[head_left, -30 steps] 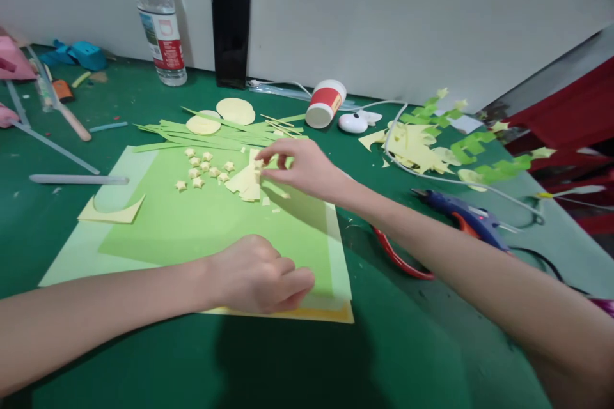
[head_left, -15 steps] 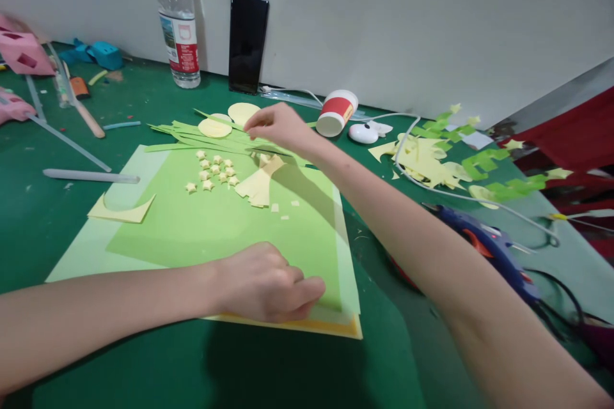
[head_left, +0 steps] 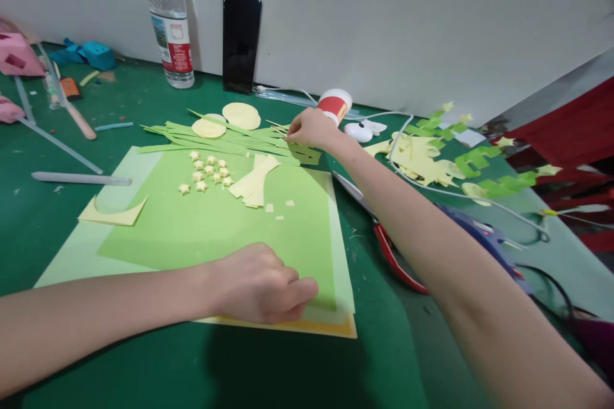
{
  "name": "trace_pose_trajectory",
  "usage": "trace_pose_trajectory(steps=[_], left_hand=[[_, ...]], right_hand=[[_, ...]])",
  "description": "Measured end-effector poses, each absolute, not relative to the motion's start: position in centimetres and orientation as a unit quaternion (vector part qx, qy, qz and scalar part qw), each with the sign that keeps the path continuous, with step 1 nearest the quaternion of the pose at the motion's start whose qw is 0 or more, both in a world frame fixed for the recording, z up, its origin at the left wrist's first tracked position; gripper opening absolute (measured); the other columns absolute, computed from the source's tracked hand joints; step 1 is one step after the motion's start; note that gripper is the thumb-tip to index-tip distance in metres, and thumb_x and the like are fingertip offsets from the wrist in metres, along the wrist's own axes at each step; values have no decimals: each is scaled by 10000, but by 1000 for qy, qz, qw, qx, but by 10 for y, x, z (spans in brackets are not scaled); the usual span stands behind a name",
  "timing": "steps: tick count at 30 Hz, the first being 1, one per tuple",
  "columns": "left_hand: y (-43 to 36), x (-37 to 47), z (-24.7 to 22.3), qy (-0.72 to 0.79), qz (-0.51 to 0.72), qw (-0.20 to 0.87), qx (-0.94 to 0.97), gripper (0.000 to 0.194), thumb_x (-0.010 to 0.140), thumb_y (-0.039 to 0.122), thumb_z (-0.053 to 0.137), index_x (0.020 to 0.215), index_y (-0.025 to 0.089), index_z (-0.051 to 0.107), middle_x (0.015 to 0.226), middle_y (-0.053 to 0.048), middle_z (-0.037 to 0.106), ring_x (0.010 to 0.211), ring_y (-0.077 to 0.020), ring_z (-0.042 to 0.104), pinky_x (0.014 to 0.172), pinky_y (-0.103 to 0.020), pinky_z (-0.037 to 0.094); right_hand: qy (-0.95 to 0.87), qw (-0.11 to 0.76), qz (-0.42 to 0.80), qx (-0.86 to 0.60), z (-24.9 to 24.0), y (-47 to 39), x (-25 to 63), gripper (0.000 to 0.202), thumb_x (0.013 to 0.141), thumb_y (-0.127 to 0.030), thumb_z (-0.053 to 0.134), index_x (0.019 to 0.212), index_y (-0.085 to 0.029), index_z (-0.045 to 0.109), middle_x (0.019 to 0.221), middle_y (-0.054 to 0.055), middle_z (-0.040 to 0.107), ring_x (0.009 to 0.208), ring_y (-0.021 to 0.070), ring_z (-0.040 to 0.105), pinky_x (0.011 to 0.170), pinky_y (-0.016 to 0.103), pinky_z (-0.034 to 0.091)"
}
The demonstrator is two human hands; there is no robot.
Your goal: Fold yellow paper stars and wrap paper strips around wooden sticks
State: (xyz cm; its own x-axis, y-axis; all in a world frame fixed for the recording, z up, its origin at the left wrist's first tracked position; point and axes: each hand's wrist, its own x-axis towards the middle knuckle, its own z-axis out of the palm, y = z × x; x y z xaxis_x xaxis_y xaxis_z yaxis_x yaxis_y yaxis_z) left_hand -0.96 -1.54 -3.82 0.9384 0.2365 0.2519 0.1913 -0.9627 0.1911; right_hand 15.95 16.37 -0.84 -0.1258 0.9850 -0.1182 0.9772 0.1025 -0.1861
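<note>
Picking among green strips [head_left: 220, 135] at the green sheet's [head_left: 215, 223] far edge seems the step; the right hand [head_left: 311, 129] bunches there, grip unclear. The left hand [head_left: 261, 284] lies fisted over the sheet's near edge. Freeing one strip calls for a light pinch.

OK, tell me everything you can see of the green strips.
The green strips are long, narrow and flat, apparently paper, lying sideways in a loose, overlapping bunch beyond the yellow stars, along the green sheet's far edge. One crosses a yellow disc. The right hand is at their right end; whether it grips any is unclear.
</note>
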Motion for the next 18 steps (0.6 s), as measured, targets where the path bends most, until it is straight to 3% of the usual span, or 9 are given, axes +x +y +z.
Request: trace_pose_trajectory(steps=[9, 14, 18], left_hand=[[-15, -8, -39, 106, 153, 103, 977, 162, 781, 177, 415, 634, 176, 482, 465, 23, 553, 387, -119, 449, 385, -271, 225], [-17, -8, -39, 123, 188, 146, 964, 167, 776, 159, 444, 612, 168, 474, 498, 28, 551, 423, -101, 445, 407, -260, 251], [-11, -6, -26, 221, 252, 217, 917, 170, 857, 190, 420, 691, 164, 451, 575, 42, 535, 493, -66, 476, 468, -186, 366]], right_hand=[[-722, 57, 160, -671, -7, 164, 156, 292, 861, -309, 483, 1101, -146, 512, 1098, 78, 534, 936, 172, 548, 788, 371, 475], [-707, 176, 197, -656, 3, 158, 156, 262, 855, -298, 493, 1059, -138, 529, 1065, 69, 546, 920, 165, 548, 779, 365, 474], [-684, 294, 286, -603, 20, 118, 158, 132, 820, -210, 512, 851, -102, 582, 805, 43, 581, 659, 91, 524, 581, 227, 434]])
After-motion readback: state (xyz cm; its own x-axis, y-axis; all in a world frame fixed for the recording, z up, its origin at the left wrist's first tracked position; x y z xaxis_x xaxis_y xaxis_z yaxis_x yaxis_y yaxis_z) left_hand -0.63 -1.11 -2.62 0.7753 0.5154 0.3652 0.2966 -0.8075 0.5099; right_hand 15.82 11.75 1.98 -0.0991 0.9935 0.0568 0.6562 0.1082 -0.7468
